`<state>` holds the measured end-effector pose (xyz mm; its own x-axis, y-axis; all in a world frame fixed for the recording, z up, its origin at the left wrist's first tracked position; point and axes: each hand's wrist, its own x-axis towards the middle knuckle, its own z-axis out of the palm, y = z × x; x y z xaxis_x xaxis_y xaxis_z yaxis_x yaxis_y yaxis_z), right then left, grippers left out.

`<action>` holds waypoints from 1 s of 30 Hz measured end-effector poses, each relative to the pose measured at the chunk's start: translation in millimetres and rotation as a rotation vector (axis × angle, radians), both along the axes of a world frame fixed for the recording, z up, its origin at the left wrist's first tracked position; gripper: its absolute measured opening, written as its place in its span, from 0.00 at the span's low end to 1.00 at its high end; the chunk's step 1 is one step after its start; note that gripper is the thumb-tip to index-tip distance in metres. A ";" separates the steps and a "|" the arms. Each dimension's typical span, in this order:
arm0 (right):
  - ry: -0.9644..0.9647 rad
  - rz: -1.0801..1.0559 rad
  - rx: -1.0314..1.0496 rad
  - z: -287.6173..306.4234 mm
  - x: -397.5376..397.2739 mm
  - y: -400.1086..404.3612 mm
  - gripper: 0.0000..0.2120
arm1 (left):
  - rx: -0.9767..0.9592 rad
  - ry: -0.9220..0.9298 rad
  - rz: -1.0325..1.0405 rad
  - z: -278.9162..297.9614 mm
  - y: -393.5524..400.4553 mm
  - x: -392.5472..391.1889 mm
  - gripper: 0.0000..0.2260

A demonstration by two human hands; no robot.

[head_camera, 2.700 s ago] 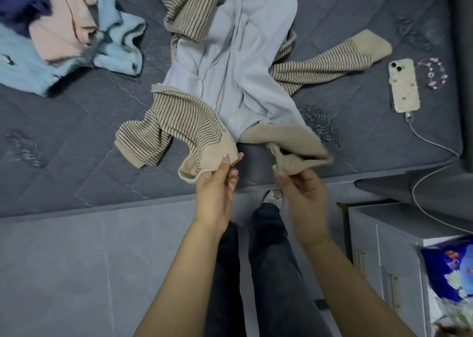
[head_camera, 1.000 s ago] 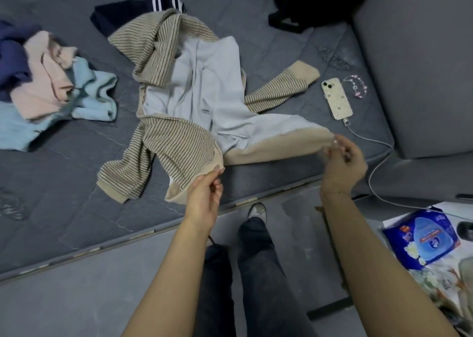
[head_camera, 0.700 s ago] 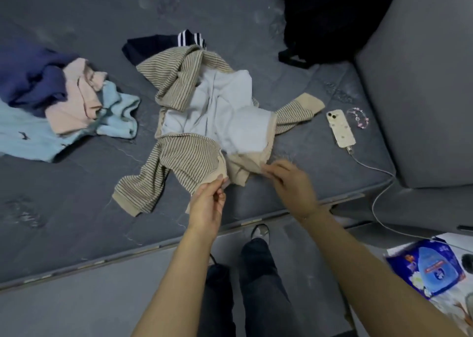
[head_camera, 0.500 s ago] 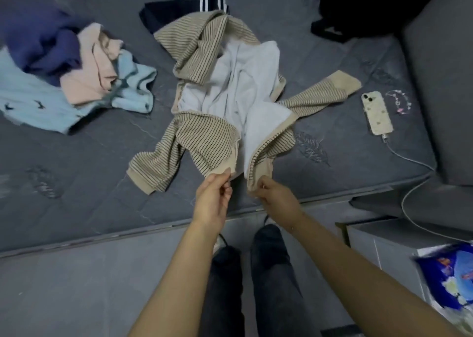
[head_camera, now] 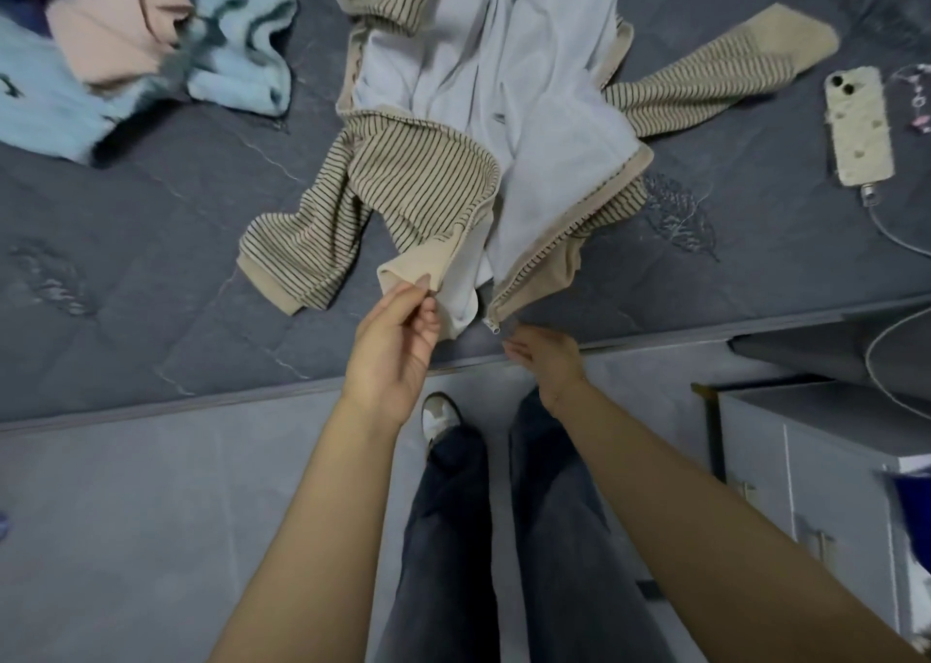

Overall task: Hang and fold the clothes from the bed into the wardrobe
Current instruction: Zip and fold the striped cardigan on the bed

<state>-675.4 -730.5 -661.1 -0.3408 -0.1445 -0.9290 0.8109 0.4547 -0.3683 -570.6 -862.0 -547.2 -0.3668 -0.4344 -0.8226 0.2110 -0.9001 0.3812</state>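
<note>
Right hand released jacket.

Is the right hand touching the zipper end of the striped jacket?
Apart. The head view shows grey mattress between the right hand and the zipper end of the striped jacket.

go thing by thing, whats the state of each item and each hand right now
striped jacket: unzipped, spread open on the bed, pale lining up
zipper end: unjoined, at the bed's edge
left hand: pinches the jacket's left hem corner
right hand: open, just below the zipper end, no grip
phone: face down, cable plugged in
pile of clothes: crumpled, unfolded
</note>
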 end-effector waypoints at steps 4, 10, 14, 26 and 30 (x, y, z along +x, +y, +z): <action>-0.110 -0.060 -0.091 2.3 6.5 -23.4 0.08 | 0.036 0.028 -0.015 1.4 1.5 2.7 0.03; -0.244 -0.072 -0.294 29.1 7.4 -33.4 0.07 | 0.177 0.233 -0.171 16.5 -2.6 3.0 0.16; -0.225 -0.146 -0.449 74.5 7.9 -17.0 0.10 | 0.108 0.238 -0.344 35.4 -6.5 1.4 0.18; -0.002 -0.273 -0.701 178.5 -7.5 7.5 0.10 | -0.400 -0.091 -0.350 77.4 42.9 -21.8 0.09; 0.045 -0.258 -0.708 180.0 -0.8 15.8 0.12 | -0.390 -0.081 -0.293 78.5 52.7 -25.3 0.12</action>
<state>-676.2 -714.7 -481.2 -0.4802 -0.6118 -0.6286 0.8370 -0.1052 -0.5370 -595.9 -809.3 -468.6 -0.4608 -0.6040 -0.6503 -0.0740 -0.7040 0.7063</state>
